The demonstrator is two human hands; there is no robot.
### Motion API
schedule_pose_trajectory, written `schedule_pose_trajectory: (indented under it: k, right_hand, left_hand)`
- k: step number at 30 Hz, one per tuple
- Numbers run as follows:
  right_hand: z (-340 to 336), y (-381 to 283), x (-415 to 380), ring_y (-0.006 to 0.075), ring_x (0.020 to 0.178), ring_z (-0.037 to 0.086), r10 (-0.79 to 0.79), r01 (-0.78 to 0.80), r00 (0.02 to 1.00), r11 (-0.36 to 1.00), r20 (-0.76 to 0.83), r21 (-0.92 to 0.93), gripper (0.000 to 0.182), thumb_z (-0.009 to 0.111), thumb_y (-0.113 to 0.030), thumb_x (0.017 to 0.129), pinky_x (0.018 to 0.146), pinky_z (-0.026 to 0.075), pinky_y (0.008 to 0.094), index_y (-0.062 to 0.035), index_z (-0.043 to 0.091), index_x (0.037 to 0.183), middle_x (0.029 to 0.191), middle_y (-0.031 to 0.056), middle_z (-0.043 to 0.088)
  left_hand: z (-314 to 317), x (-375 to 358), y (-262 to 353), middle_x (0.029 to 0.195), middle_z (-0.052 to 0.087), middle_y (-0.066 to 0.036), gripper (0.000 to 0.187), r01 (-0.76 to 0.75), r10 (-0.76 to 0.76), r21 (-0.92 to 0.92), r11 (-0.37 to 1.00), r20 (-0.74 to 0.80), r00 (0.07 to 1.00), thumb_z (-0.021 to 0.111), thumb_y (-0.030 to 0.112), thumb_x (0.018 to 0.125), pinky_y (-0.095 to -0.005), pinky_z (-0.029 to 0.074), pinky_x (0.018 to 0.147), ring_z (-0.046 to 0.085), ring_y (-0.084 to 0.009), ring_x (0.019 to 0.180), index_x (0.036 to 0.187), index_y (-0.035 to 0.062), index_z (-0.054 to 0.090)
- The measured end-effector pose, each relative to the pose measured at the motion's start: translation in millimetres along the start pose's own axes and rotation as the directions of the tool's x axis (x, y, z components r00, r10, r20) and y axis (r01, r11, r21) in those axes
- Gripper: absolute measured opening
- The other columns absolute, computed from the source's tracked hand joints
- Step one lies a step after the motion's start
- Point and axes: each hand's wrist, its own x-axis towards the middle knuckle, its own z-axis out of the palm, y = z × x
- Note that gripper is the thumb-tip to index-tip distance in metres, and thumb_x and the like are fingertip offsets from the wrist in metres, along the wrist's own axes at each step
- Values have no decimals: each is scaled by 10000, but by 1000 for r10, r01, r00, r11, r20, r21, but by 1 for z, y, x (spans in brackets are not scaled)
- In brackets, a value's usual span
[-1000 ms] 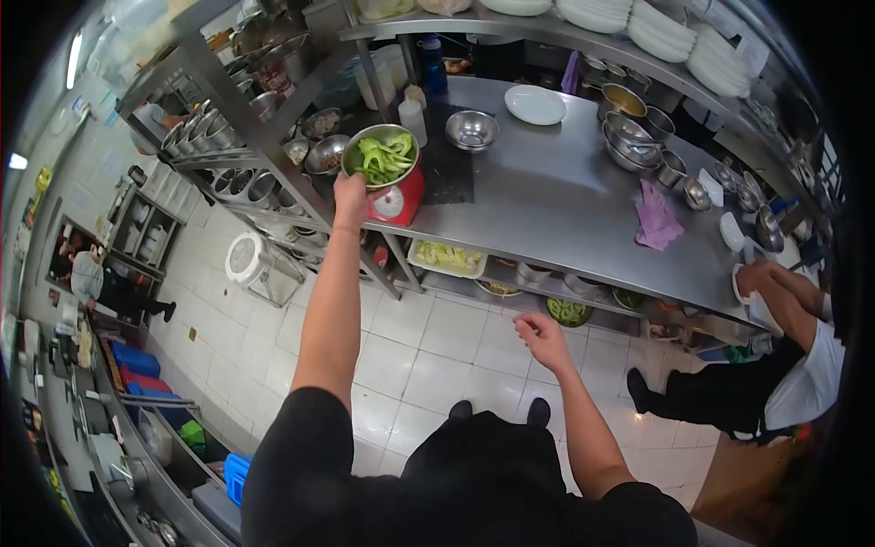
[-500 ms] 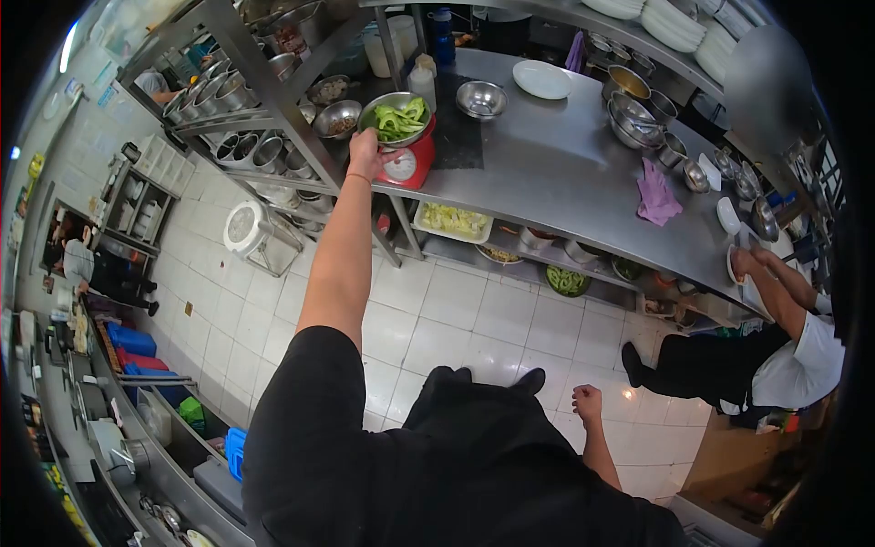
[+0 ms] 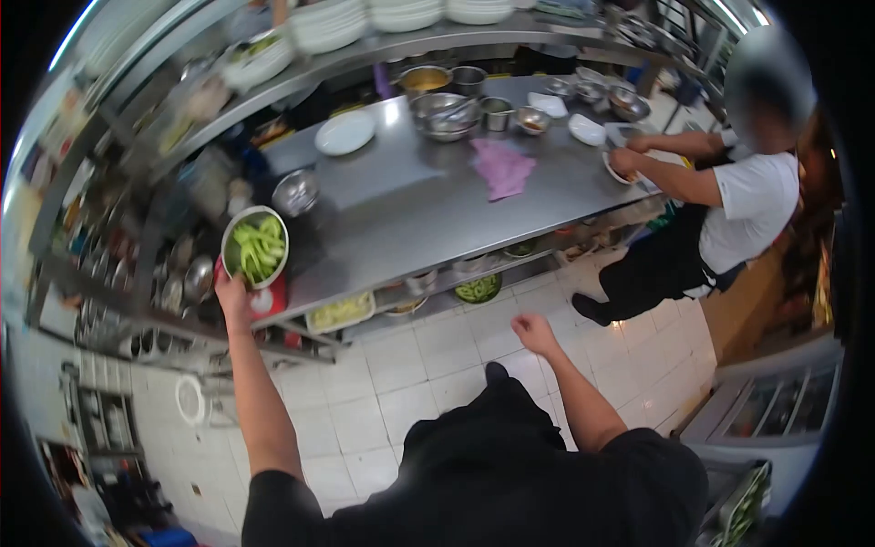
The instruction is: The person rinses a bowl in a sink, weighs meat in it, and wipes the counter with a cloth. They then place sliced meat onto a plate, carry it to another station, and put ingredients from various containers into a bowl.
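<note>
My left hand [image 3: 234,294] reaches to the far left of the counter, its fingers closed on the near rim of a round metal bowl [image 3: 227,239]. Cut green vegetable pieces [image 3: 259,248] fill the bowl, which is tipped somewhat toward me. A red kitchen scale [image 3: 274,302] shows just under and behind the bowl, overlapped by it. To the right of the bowl stands a second metal bowl [image 3: 296,192]. My right hand [image 3: 535,335] hangs over the floor in front of the counter, fingers curled in with nothing in them.
Along the steel counter [image 3: 383,219] lie a white plate [image 3: 345,133], a purple cloth [image 3: 502,169] and several metal bowls. A co-worker [image 3: 747,196] in a white shirt works at its right end. Below, a shelf holds a tray of pale cut vegetables [image 3: 341,312]. Plates are stacked overhead.
My view has swung to the right. The bowl of greens now tilts toward me in my left hand, where it sat level on the scale before. My right hand has come forward.
</note>
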Motion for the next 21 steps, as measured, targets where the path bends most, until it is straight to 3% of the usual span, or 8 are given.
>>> schedule_pose_trajectory:
  k: [6, 10, 12, 13, 14, 16, 18, 21]
  right_hand:
    - [-86, -70, 215, 354, 892, 653, -346, 367, 794, 928, -499, -60, 256, 626, -188, 851, 823, 509, 385, -10, 673, 1028, 967, 202, 673]
    - [-104, -81, 358, 379, 1306, 432, -146, 13, 805, 974, -575, -228, 520, 552, -363, 890, 1053, 346, 506, -74, 543, 1323, 1353, 215, 523]
    - [-45, -53, 407, 345, 1346, 371, -321, 79, 818, 884, -477, -461, 598, 484, -484, 897, 1075, 263, 566, -120, 501, 1371, 1404, 161, 484]
    - [-35, -55, 394, 347, 1288, 434, -477, 237, 871, 618, -118, -750, 563, 480, -452, 884, 1060, 282, 564, -108, 545, 1325, 1327, 182, 539]
    - [-72, -108, 374, 338, 1241, 469, -261, 409, 912, 592, 315, -694, 503, 484, -372, 872, 1048, 304, 548, -102, 569, 1287, 1262, 203, 570]
    - [-81, -97, 351, 298, 1239, 495, -207, 670, 633, 629, 746, -394, 377, 498, -281, 871, 1046, 361, 423, -81, 642, 1156, 1254, 189, 583]
    - [-45, -2, 330, 282, 1283, 482, -948, 969, 247, 238, 198, -68, 299, 519, -214, 875, 1056, 368, 409, -116, 674, 1111, 1316, 113, 574]
    - [-149, 38, 302, 215, 1293, 470, -753, 803, 532, 594, 388, 51, 271, 523, -144, 872, 1098, 317, 427, -148, 680, 1093, 1340, 25, 563]
  left_hand:
    - [138, -42, -89, 964, 652, -144, 346, 332, -421, 312, 890, 283, 862, 452, -55, 767, -396, 611, 635, 671, -258, 838, 1093, -34, 569]
    - [220, -59, -138, 1035, 619, -212, 533, 554, -556, 72, 829, 216, 803, 425, -75, 785, -363, 560, 492, 666, -276, 668, 1316, -54, 384]
    - [288, -60, -101, 1122, 606, -181, 532, 617, -627, 116, 778, 201, 753, 435, -77, 795, -419, 606, 580, 683, -307, 805, 1322, -7, 419]
    - [324, -53, -91, 1145, 601, -191, 536, 618, -624, 105, 779, 221, 750, 427, -84, 797, -410, 609, 625, 681, -310, 853, 1327, -13, 413]
    - [359, -41, -84, 1169, 596, -201, 539, 625, -628, 99, 774, 242, 739, 420, -91, 799, -402, 611, 669, 679, -313, 901, 1333, -19, 408]
    - [440, -2, -78, 1157, 593, -179, 540, 572, -521, -47, 819, 355, 776, 414, -101, 811, -380, 601, 767, 667, -290, 955, 1345, -27, 384]
    - [536, 47, -66, 1185, 586, -173, 526, 579, -515, -32, 815, 420, 747, 404, -106, 817, -375, 578, 844, 649, -291, 1010, 1338, -31, 388]
    - [677, 135, -79, 1291, 541, -174, 477, 456, -375, 40, 889, 635, 676, 425, -35, 883, -469, 546, 925, 597, -318, 1126, 1356, -23, 366]
